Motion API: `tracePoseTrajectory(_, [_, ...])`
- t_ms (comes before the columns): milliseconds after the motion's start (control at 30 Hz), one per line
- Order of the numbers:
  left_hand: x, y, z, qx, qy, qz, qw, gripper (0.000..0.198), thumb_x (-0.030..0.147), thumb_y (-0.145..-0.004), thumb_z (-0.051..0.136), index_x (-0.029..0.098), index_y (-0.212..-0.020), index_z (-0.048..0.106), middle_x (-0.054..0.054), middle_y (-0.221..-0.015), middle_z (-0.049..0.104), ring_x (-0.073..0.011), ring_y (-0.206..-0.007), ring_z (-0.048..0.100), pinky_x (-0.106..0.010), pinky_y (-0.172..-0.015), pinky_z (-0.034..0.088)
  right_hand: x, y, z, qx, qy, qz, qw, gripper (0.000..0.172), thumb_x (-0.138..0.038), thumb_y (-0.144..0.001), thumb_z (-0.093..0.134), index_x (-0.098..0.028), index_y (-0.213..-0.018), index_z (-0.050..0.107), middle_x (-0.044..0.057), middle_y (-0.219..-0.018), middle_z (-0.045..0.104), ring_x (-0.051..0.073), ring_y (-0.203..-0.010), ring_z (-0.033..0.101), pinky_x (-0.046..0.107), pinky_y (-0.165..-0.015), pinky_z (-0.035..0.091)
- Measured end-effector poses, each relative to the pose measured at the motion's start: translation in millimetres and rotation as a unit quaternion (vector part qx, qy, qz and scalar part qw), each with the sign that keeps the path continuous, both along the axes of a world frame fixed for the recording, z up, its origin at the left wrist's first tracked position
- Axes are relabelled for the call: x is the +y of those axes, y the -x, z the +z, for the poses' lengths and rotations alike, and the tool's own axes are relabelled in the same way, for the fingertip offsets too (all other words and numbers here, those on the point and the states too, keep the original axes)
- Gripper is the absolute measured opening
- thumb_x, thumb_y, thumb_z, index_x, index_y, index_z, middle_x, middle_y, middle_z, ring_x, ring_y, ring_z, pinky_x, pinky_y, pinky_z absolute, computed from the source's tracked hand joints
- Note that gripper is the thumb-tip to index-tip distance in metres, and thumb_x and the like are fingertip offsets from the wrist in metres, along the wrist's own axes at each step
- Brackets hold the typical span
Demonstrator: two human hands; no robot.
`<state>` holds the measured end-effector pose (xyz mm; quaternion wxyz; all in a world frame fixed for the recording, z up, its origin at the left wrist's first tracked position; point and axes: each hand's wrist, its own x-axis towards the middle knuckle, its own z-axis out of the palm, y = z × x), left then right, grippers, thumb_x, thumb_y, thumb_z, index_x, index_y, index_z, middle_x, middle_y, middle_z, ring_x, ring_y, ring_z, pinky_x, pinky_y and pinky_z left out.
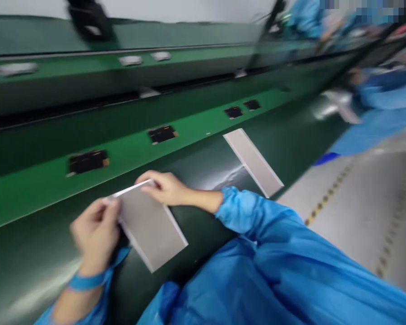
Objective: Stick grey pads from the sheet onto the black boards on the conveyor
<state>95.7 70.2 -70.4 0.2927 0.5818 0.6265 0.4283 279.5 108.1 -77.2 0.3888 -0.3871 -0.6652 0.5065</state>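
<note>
Between my hands is a flat grey-beige rectangular sheet with pale edges (154, 225), tilted over the dark green bench. My left hand (96, 230) pinches its far left corner between thumb and fingers. At the far right corner my right hand (165, 187) grips the same sheet, thumb on top and fingers behind the edge. A blue band (87, 280) circles my left wrist. Another long pale sheet (253, 162) lies on the bench to the right of my right hand, apart from it. Motion blurs the left hand somewhat.
Beyond the bench runs a bright green strip (192, 126) bearing several black circuit-board-like pieces (162, 134). A raised green shelf (84, 67) behind holds small whitish objects (131, 60). People in blue clothing (389, 122) are along the line at right. Yellow-black tape (325, 198) marks the floor.
</note>
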Motion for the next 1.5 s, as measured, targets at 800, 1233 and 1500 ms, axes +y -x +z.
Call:
tracePoseTrajectory(800, [-34,17,20.3,0.025,-0.053,-0.155,0.986,0.046,0.041,-0.101,0.069,0.018,-0.064,0.055,0.003,-0.057,0.044,-0.0107,-0.054,0.037,-0.026,-0.053,0.028,-26,2,5.9,-0.092,-0.26,0.002,0.961,0.013,-0.026,-0.103,0.056,-0.02,-0.092,0.058,0.005,-0.088,0.064,0.023,-0.087,0.051,0.039,-0.084,0.034])
tracePoseTrajectory(1233, [-34,16,19.6,0.024,-0.024,-0.159,0.987,0.045,0.047,-0.1,0.068,0.019,-0.066,0.058,0.002,-0.057,0.046,-0.0115,-0.054,0.039,-0.026,-0.052,0.03,-25,5,7.7,-0.021,-0.227,0.034,0.973,0.016,-0.018,-0.1,0.053,-0.023,-0.085,0.048,0.002,-0.081,0.057,0.02,-0.079,0.049,0.036,-0.08,0.04])
tracePoseTrajectory(1500, [-35,17,20.8,0.02,-0.028,-0.169,0.985,0.046,0.046,-0.1,0.067,0.019,-0.064,0.057,0.003,-0.056,0.045,-0.011,-0.052,0.037,-0.026,-0.051,0.027,-25,7,6.8,0.023,-0.16,0.026,0.987,0.015,-0.017,-0.089,0.057,-0.024,-0.081,0.046,0.0,-0.078,0.053,0.017,-0.076,0.05,0.033,-0.074,0.042])
